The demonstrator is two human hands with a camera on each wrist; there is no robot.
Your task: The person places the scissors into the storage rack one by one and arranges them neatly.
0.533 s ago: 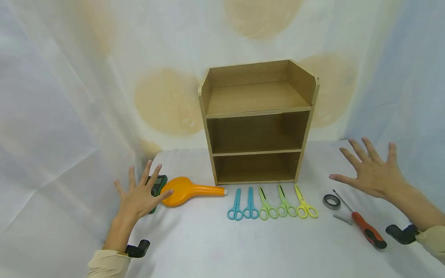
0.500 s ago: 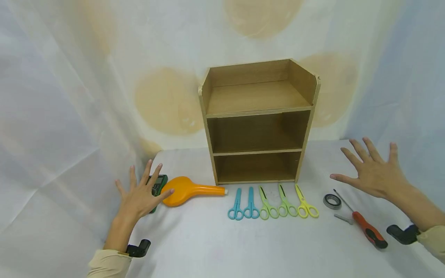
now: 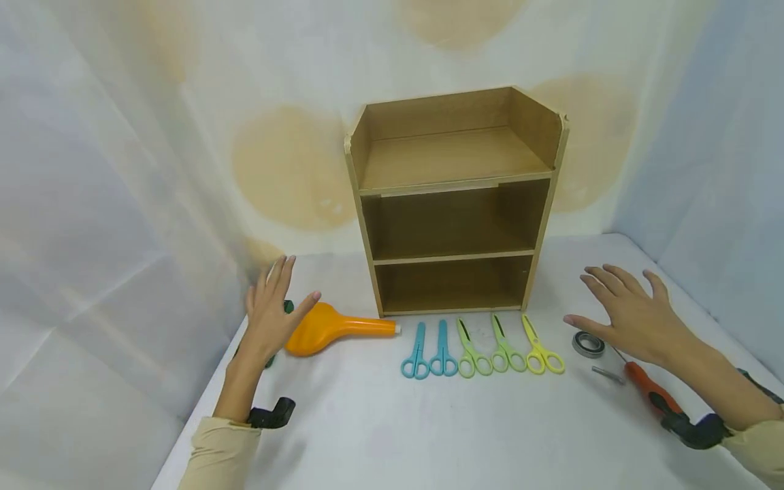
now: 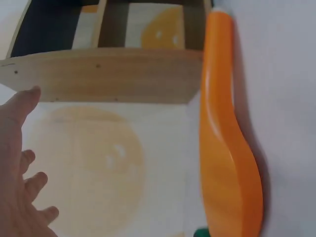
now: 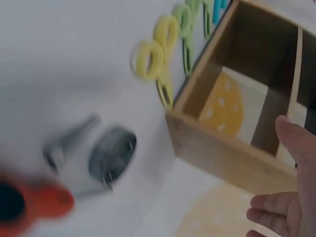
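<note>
Left hand (image 3: 272, 309), fingers spread and holding nothing, is held just above the bulbous end of the smooth orange plastic bottle (image 3: 333, 327) lying left of the wooden three-tier shelf (image 3: 454, 197). Right hand (image 3: 631, 313), equally open, is poised over the grey metal ring (image 3: 588, 344). The rounded bottle could be rolled away by a clumsy grasp.

shelf (image 3: 454, 204) bays open, scissors (image 3: 480, 347) line front

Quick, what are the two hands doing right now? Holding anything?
Left hand: open, fingers straight, holding nothing, beside the orange bottle.
Right hand: open, fingers spread, holding nothing, above the metal ring.
</note>
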